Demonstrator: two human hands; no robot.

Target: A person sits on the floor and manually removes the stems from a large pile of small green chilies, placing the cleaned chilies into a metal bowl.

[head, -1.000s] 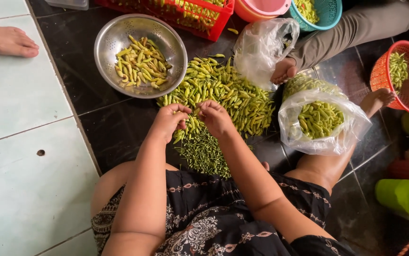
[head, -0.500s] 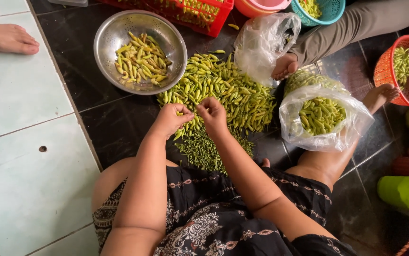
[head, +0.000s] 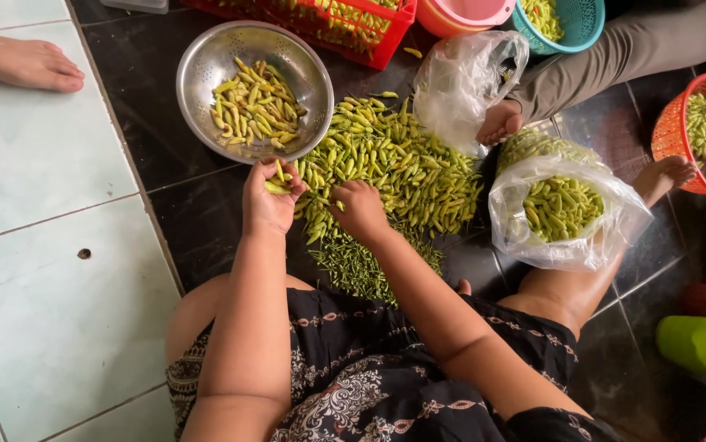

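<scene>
Left hand [head: 269, 200] closed around a few yellow-green chilies [head: 278, 182], lifted off the floor. A second ago both hands were pinched together at the near edge of the chili pile [head: 386, 164]; since then the left has drawn away toward the steel bowl [head: 197, 69], just beyond its knuckles. Judged: a stem is off and the handful is bound for the bowl. Right hand [head: 359, 209], just beside the left, fingers curled narrow onto the pile. Dark heap of stems [head: 361, 266] lies below the right wrist. Open dark tile to the left of the grip; pale tile further out. Right of the pile, a plastic bag of chilies [head: 562, 209] and another person's foot [head: 500, 123] crowd the way.
</scene>
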